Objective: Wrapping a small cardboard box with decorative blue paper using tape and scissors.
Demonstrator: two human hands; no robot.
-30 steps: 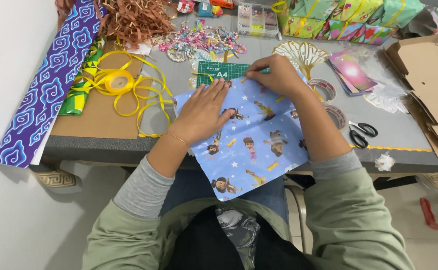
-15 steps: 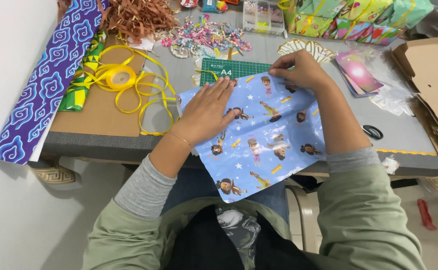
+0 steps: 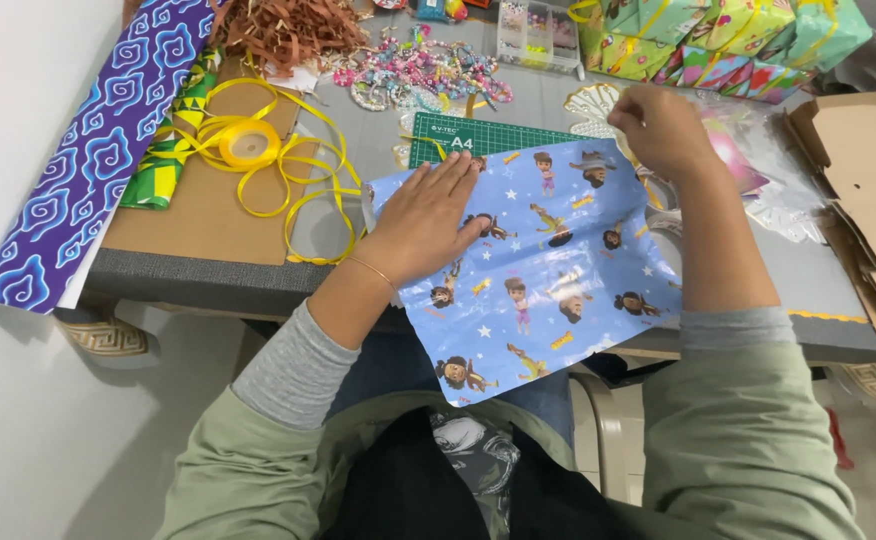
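- A sheet of light-blue wrapping paper printed with small cartoon figures and stars (image 3: 548,270) is being spread flat; by the look of things, the step in hand is the smoothing and squaring of the sheet on the work surface.
- The sheet is laid across the near edge of the grey table (image 3: 378,130), its far part resting on a green cutting mat (image 3: 488,135) and its near corner hanging over the edge towards the lap.
- The left hand (image 3: 433,215) is pressed palm-down on the left part of the sheet, fingers (image 3: 458,180) outstretched and held together, nothing being gripped.
- The right hand (image 3: 663,125) is held at the far right corner of the sheet with fingers curled; that corner appears to be pinched, though the fingertips are hidden and this cannot be told for certain.
- The paper thus lies under the left palm and beneath or within the right fingers, with most of its printed face uncovered between the two forearms.
- The next move is judged to call for steady downward pressure from the left hand while the right edge is drawn taut, since the overhanging part is unsupported and the sheet could slide or crease.
- A spool of yellow ribbon with loose loops (image 3: 248,145) lies well to the left on brown cardboard, apart from both hands.
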